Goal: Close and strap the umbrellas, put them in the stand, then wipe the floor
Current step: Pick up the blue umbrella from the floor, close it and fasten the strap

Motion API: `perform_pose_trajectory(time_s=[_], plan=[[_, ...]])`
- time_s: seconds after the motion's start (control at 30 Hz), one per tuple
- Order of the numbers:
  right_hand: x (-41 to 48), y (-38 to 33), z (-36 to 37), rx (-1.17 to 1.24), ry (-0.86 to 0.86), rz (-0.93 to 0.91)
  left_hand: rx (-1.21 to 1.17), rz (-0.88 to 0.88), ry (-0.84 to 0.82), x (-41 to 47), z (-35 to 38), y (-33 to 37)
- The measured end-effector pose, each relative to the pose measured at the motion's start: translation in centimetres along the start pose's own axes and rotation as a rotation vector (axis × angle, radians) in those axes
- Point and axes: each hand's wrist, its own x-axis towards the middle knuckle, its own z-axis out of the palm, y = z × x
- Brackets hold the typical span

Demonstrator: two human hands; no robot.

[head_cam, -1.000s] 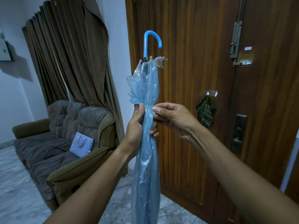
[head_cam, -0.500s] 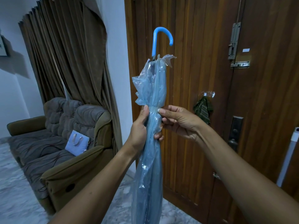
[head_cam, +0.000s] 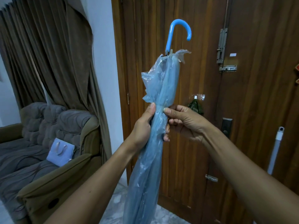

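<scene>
A closed translucent blue umbrella [head_cam: 163, 81] stands upright before me, its bright blue hooked handle [head_cam: 177, 32] on top. My left hand [head_cam: 144, 126] is wrapped around the folded canopy at mid-height, thumb up along it. My right hand [head_cam: 184, 122] pinches the canopy at the same height with thumb and fingertips, at what looks like a small snap of the strap [head_cam: 159, 111]. The umbrella's lower end runs out of the bottom of the frame. No stand is in view.
A wooden double door [head_cam: 250, 102] with bolts and a handle plate [head_cam: 226, 126] is straight ahead. A white pole [head_cam: 275, 149] leans at the right. A brown sofa [head_cam: 48, 159] with a light blue bag [head_cam: 60, 152] and curtains [head_cam: 48, 54] are on the left. The floor is marble.
The view has shifted left and down slightly, so the umbrella sits further right in the frame. Both hands keep their grip at mid-canopy, and the right fingers have closed in on the strap.
</scene>
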Motion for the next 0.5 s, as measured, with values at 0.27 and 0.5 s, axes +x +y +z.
perform_pose_trajectory(time_s=[0.27, 0.5], plan=[[2.3, 0.3, 0.8, -0.146, 0.182, -0.085, 0.201, 0.162, 0.165, 2.1, -2.8, -0.6], [2.8, 0.8, 3.3, -0.386, 0.286, -0.273, 0.177, 0.151, 0.068, 2.4, -4.8, -0.9]])
